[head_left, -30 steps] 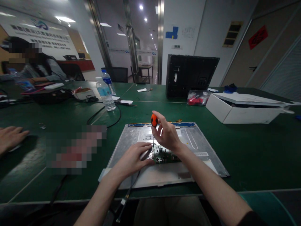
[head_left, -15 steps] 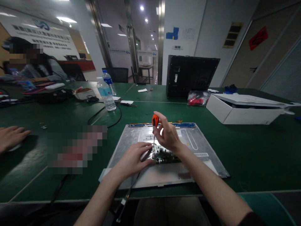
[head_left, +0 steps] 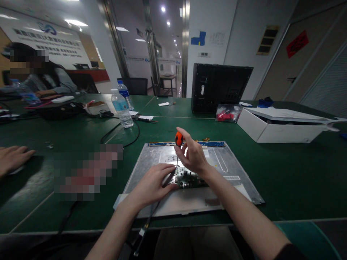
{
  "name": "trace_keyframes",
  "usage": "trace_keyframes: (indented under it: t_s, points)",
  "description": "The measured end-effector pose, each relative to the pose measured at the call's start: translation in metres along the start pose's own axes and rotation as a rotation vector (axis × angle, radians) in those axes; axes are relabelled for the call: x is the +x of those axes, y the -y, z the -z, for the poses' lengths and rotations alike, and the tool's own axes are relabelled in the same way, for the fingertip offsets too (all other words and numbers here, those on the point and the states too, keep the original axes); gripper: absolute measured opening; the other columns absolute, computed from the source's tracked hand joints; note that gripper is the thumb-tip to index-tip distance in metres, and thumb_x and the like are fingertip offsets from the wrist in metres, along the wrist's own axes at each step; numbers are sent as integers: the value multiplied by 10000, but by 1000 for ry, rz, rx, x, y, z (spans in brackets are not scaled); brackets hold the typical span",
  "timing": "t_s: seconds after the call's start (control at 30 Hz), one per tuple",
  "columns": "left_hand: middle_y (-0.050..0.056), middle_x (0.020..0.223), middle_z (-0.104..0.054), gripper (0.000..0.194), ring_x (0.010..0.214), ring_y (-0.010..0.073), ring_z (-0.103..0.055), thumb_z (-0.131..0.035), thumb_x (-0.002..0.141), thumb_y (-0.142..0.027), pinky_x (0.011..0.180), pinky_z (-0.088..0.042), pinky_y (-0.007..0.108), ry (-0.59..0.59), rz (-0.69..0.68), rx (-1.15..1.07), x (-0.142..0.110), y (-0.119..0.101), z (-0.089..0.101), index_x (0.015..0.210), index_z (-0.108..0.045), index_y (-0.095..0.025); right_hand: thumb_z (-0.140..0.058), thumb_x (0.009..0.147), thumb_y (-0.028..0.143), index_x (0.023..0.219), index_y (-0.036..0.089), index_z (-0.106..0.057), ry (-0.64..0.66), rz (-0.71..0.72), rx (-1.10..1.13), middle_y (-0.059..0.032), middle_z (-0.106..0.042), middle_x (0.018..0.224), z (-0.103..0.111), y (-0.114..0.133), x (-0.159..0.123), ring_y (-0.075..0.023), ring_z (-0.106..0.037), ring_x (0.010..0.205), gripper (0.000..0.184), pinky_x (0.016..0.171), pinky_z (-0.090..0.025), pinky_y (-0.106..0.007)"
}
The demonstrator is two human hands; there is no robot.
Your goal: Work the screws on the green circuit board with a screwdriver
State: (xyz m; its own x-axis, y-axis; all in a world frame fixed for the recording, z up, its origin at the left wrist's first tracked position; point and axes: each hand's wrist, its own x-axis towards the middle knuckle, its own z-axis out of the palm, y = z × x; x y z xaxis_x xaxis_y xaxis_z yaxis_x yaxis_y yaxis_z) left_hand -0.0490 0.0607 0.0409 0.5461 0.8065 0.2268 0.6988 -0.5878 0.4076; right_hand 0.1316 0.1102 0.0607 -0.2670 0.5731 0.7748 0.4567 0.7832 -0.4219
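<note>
My right hand (head_left: 191, 153) pinches the orange-and-black handle of a screwdriver (head_left: 178, 139). The driver stands nearly upright, its tip at the upper left corner of a green circuit board (head_left: 187, 178). At the board's left edge, my left hand (head_left: 154, 182) has its fingers at the upper corner and its thumb at the lower one, holding it. Beneath the board lies a flat silver display panel (head_left: 233, 166), with a blue strip (head_left: 217, 143) along its far edge. A thin dark cable (head_left: 148, 221) runs from under my left hand over the table's front edge.
A white box (head_left: 282, 131), a bag with red contents (head_left: 227, 115) and a black monitor-like casing (head_left: 219, 88) stand at the back right. Two bottles (head_left: 122, 110) and a black cable are left of the panel. Another person's hand (head_left: 15, 159) rests far left.
The screwdriver's handle has turned a little in my right fingers, showing more orange. My left hand, the board and the panel stay in place.
</note>
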Motion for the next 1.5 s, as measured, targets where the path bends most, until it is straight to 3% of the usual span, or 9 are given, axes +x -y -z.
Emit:
trace_keyframes:
  t_s: [0.13,0.4,0.6,0.8,1.13,1.37,1.5]
  points:
    - [123,1220,-637,431,1146,300,-568,-686,780,-341,997,-447,463,5,2,12,-1,0,-1,1173,-624,-177,-450,892,187,1397,186,-292,8,2,8,-17,-642,875,0,0,0,-69,-509,480,529,502,-470,-231]
    - [113,1257,-615,433,1153,289,-559,-634,788,-286,1004,-439,460,2,6,26,-3,-5,3,1209,-601,-190,-484,920,280,1350,182,-343,-37,28,-62,-44,-645,922,-3,-4,0,-87,-519,532,462,535,-489,-252]
    - [116,1249,-615,424,1135,283,-564,-599,789,-242,1000,-438,455,0,-6,34,-2,-8,4,1208,-597,-178,-475,881,198,1405,195,-275,15,26,-33,-38,-651,931,0,-2,0,-88,-535,520,561,531,-479,-256]
    - [114,1246,-617,426,1135,285,-565,-612,783,-249,993,-442,462,-3,-10,30,-3,-6,3,1204,-600,-181,-460,853,159,1403,183,-281,7,14,-31,-27,-652,901,-1,-1,0,-86,-544,512,579,527,-479,-252]
    - [127,1267,-604,425,1158,289,-553,-602,811,-262,1013,-431,471,33,2,45,-2,-3,3,1222,-592,-156,-483,894,232,1383,191,-333,-24,36,-57,-40,-643,945,-3,-5,-1,-79,-515,530,513,536,-465,-250]
    - [112,1238,-623,405,1138,281,-570,-612,795,-248,999,-445,452,-10,-16,36,-2,-1,0,1194,-608,-175,-480,898,215,1416,187,-335,-9,25,25,-98,-641,1120,1,-1,1,-79,-541,558,539,573,-490,-248]
    - [111,1241,-622,411,1141,285,-569,-620,796,-260,997,-448,455,-12,-10,42,-3,-2,0,1198,-608,-176,-450,904,187,1413,193,-345,-22,23,32,-94,-647,1081,1,-1,1,-84,-531,543,519,550,-485,-243]
